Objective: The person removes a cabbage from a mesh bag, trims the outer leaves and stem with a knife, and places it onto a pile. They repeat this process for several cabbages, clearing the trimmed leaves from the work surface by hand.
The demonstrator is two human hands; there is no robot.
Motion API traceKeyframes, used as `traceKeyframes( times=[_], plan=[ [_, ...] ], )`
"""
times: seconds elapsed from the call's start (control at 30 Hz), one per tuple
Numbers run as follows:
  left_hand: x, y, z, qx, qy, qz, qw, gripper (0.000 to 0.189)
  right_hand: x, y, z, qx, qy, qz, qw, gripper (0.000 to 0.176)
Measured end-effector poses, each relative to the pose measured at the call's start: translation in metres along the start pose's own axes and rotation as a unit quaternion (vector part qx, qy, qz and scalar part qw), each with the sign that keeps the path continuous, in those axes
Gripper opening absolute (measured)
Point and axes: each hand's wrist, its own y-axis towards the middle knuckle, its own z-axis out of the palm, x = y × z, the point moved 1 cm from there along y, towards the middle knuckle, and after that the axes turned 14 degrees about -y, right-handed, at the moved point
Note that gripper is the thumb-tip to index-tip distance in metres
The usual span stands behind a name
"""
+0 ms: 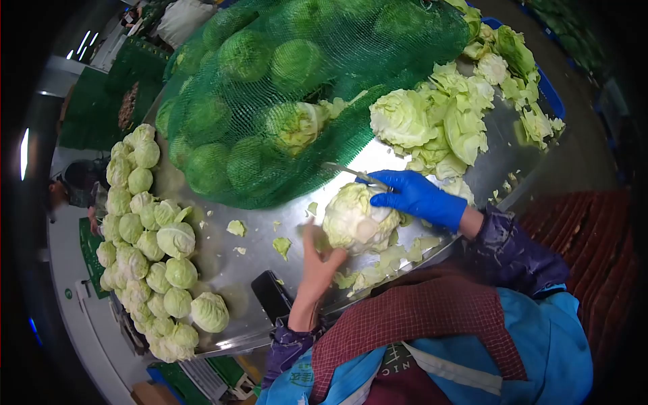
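A pale cabbage [343, 219] lies on the metal table [260, 229] close to my body, its cut stem end turned up. My right hand [422, 199], in a blue glove, is closed round a knife [344, 169]; the blade points left over the top edge of the cabbage. At the cabbage's lower left is my bare left hand [318, 266], with finger and thumb spread apart and the thumb right at its leaves. Trimmed leaf scraps [388, 263] lie beside the cabbage along the near table edge.
A green mesh sack [270, 101] full of cabbages covers the far side. Several trimmed cabbages [145, 236] are piled at the left. Loose outer leaves [466, 128] heap at the right, near a blue crate [550, 94]. A dark phone-like object [271, 297] lies by my left forearm.
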Motion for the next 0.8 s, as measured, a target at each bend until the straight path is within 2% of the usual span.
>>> traceKeyframes(
  times=[0.03, 0.07, 0.1, 0.13, 0.17, 0.2, 0.23, 0.3, 0.33, 0.37, 0.43, 0.47, 0.57, 0.6, 0.7, 0.8],
  plan=[
    [-0.007, -0.002, -0.002, -0.017, 0.210, 0.145, 0.967, 0.101, -0.003, 0.003, -0.005, 0.029, 0.032, 0.000, 0.999, 0.045],
    [-0.024, 0.000, 0.008, -0.012, 0.451, 0.285, 0.846, 0.113, -0.003, 0.007, -0.008, 0.046, 0.021, -0.004, 0.999, 0.044],
    [-0.030, 0.007, 0.014, -0.009, 0.451, 0.288, 0.845, 0.113, -0.002, 0.010, -0.010, 0.061, 0.008, -0.009, 0.998, 0.044],
    [-0.034, 0.014, 0.022, 0.045, 0.486, 0.294, 0.822, 0.112, -0.001, 0.011, -0.010, 0.057, 0.006, -0.008, 0.998, 0.044],
    [-0.037, 0.020, 0.029, 0.099, 0.520, 0.300, 0.793, 0.111, -0.001, 0.014, -0.010, 0.019, -0.060, -0.033, 0.997, 0.042],
    [-0.035, 0.028, 0.034, 0.127, 0.446, 0.319, 0.827, 0.107, -0.001, 0.015, -0.009, -0.020, -0.125, -0.057, 0.990, 0.041],
    [-0.036, 0.031, 0.038, 0.133, 0.447, 0.321, 0.824, 0.107, -0.007, 0.016, -0.006, -0.027, -0.126, -0.055, 0.990, 0.041],
    [-0.039, 0.039, 0.043, 0.050, 0.409, 0.278, 0.868, 0.108, -0.017, 0.011, 0.002, -0.205, -0.202, -0.041, 0.957, 0.036],
    [-0.034, 0.045, 0.040, 0.020, 0.370, 0.278, 0.886, 0.107, -0.007, 0.001, -0.004, -0.211, -0.248, -0.047, 0.944, 0.027],
    [-0.030, 0.050, 0.038, 0.026, 0.370, 0.279, 0.886, 0.107, -0.001, -0.008, -0.005, -0.216, -0.249, -0.043, 0.943, 0.027],
    [-0.031, 0.056, 0.037, -0.040, 0.365, 0.289, 0.884, 0.106, 0.003, -0.025, -0.002, -0.140, -0.444, -0.028, 0.885, 0.020],
    [-0.032, 0.054, 0.042, -0.038, 0.358, 0.267, 0.894, 0.105, 0.005, -0.032, 0.001, -0.171, -0.461, -0.069, 0.868, 0.018],
    [-0.038, 0.046, 0.066, -0.062, 0.396, 0.273, 0.874, 0.105, 0.007, -0.039, -0.003, -0.146, -0.508, -0.115, 0.841, 0.018],
    [-0.032, 0.054, 0.063, -0.063, 0.418, 0.310, 0.852, 0.102, 0.012, -0.042, -0.004, -0.142, -0.486, -0.121, 0.853, 0.021],
    [-0.035, 0.055, 0.075, -0.091, 0.445, 0.329, 0.828, 0.100, 0.006, -0.041, -0.002, -0.142, -0.486, -0.094, 0.857, 0.017],
    [-0.040, 0.057, 0.082, -0.086, 0.457, 0.315, 0.827, 0.099, 0.000, -0.035, -0.004, -0.161, -0.493, -0.092, 0.850, 0.018]
  ],
)
